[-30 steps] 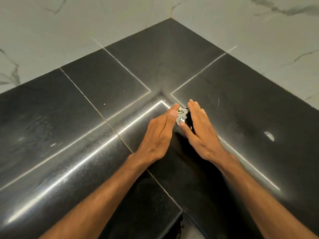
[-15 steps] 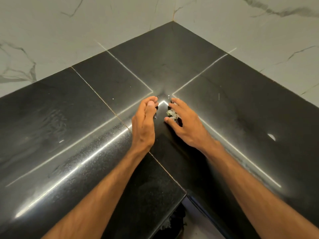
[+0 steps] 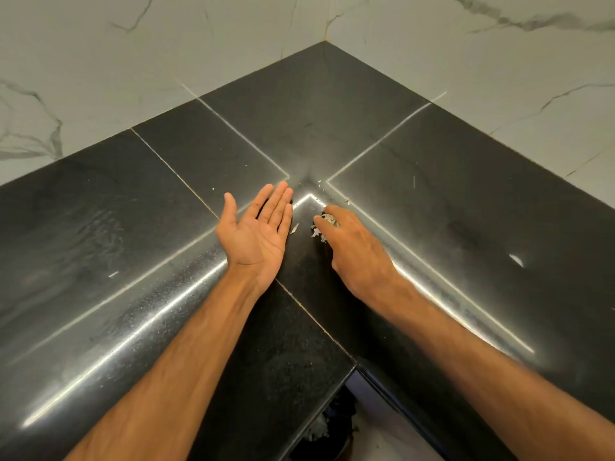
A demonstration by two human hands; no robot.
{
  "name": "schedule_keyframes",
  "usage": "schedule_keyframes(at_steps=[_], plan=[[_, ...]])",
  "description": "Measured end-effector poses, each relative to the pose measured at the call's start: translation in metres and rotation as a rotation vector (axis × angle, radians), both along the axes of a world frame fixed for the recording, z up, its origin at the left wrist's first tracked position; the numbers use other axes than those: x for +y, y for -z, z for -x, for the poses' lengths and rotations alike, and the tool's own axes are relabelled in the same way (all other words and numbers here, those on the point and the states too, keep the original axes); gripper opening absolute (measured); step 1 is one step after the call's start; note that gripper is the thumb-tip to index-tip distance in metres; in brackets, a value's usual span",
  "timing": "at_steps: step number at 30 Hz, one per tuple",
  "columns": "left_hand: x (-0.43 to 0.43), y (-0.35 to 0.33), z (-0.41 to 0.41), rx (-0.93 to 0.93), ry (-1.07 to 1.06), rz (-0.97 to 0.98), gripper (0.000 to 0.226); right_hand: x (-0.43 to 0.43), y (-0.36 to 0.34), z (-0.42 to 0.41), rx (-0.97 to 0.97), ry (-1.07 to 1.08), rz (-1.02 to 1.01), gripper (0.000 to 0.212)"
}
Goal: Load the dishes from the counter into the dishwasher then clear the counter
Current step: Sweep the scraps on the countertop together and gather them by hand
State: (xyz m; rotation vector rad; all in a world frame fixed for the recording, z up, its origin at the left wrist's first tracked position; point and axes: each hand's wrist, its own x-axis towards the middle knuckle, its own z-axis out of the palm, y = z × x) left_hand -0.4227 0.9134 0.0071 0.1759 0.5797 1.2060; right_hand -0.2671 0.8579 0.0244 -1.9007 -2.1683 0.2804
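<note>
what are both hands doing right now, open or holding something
Left hand: open, palm up, empty.
Right hand: fingers curled over pale scraps on the counter; actual grip cannot be told.

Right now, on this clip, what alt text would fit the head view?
Over a glossy black counter corner, the left hand lies open, palm up, beside the right hand, which pinches at pale scraps. A few loose flecks lie scattered near the seam; white marbled walls rise behind.
</note>
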Motion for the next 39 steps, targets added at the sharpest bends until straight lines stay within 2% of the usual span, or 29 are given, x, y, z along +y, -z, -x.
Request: schedule_keyframes(at_steps=[3, 6, 8, 9, 11, 13, 16, 19, 21, 25, 31, 35, 37, 39], plan=[[0.001, 0.002, 0.001, -0.016, 0.014, -0.006, 0.074, 0.003, 0.006, 0.004, -0.135, -0.011, -0.077, 0.014], [0.001, 0.003, 0.001, -0.017, 0.026, -0.004, 0.072, 0.007, -0.003, 0.013, -0.215, -0.018, -0.090, 0.016], [0.001, 0.003, 0.002, -0.018, 0.033, 0.007, 0.070, 0.006, -0.014, 0.019, -0.256, -0.051, -0.045, 0.007], [0.000, 0.002, 0.002, -0.024, 0.034, 0.016, 0.070, 0.007, -0.017, 0.019, -0.250, -0.047, -0.015, 0.010], [-0.001, -0.001, 0.002, -0.047, 0.025, 0.039, 0.069, 0.016, -0.018, 0.013, -0.143, 0.056, -0.018, 0.022], [-0.003, -0.004, 0.002, -0.085, 0.021, 0.064, 0.068, 0.026, -0.021, 0.004, 0.073, 0.253, -0.032, 0.034], [-0.003, -0.009, -0.002, -0.134, 0.027, 0.093, 0.067, 0.034, -0.039, -0.008, 0.404, 0.432, -0.010, 0.026], [-0.005, -0.015, -0.013, -0.165, 0.061, 0.118, 0.064, 0.027, -0.063, -0.003, 0.642, 0.431, 0.005, 0.020], [-0.008, -0.018, -0.023, -0.174, 0.108, 0.134, 0.062, 0.023, -0.068, 0.009, 0.639, 0.371, -0.005, 0.024], [-0.009, -0.027, -0.036, -0.267, 0.158, 0.173, 0.050, 0.014, -0.057, 0.036, 0.478, 0.268, -0.061, 0.030], [-0.003, -0.030, -0.029, -0.354, 0.125, 0.296, 0.034, 0.005, -0.057, 0.049, 0.533, 0.198, -0.002, 0.052], [-0.004, -0.027, -0.026, -0.436, 0.104, 0.312, 0.042, 0.007, -0.052, 0.047, 0.693, 0.204, -0.022, 0.067], [-0.004, -0.028, -0.026, -0.467, 0.099, 0.316, 0.042, 0.005, -0.053, 0.047, 0.705, 0.210, -0.059, 0.068], [-0.004, -0.028, -0.026, -0.488, 0.095, 0.316, 0.037, 0.004, -0.055, 0.046, 0.676, 0.233, -0.150, 0.058]])
